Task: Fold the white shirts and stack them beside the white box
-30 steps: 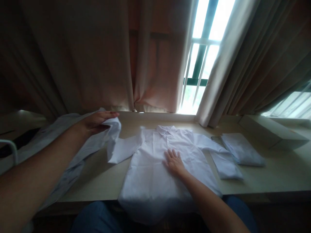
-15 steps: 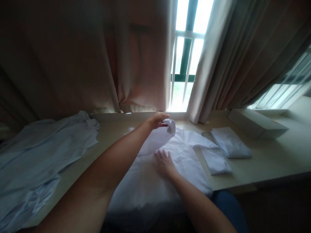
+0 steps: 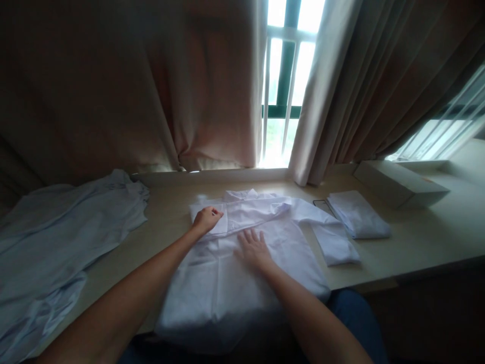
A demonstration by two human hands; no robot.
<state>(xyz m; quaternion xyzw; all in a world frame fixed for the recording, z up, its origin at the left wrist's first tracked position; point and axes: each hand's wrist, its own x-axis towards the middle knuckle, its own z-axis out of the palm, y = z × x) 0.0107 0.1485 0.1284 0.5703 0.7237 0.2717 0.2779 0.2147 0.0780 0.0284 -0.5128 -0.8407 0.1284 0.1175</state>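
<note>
A white long-sleeved shirt (image 3: 227, 283) lies spread in front of me, its lower part reaching over the table's front edge. My left hand (image 3: 207, 220) is closed at the shirt's left side, fingers pinched on the folded sleeve cloth near the shoulder. That sleeve lies flat across the upper part of the shirt, below the collar (image 3: 242, 194). Lying flat with spread fingers, my right hand (image 3: 254, 250) presses on the middle of the shirt. The other sleeve (image 3: 337, 247) extends to the right and bends down toward the front edge.
Rumpled white clothing (image 3: 68, 227) covers the table's left end. Right of the shirt are a folded white garment (image 3: 358, 213), partly over a dark-edged flat item, and a pale box (image 3: 401, 183). Curtains (image 3: 223, 101) and a window (image 3: 284, 91) stand behind the table (image 3: 413, 242).
My left hand has come down and left from above the shirt, and the raised sleeve now lies flat. My right hand stays on the shirt. The view has shifted slightly.
</note>
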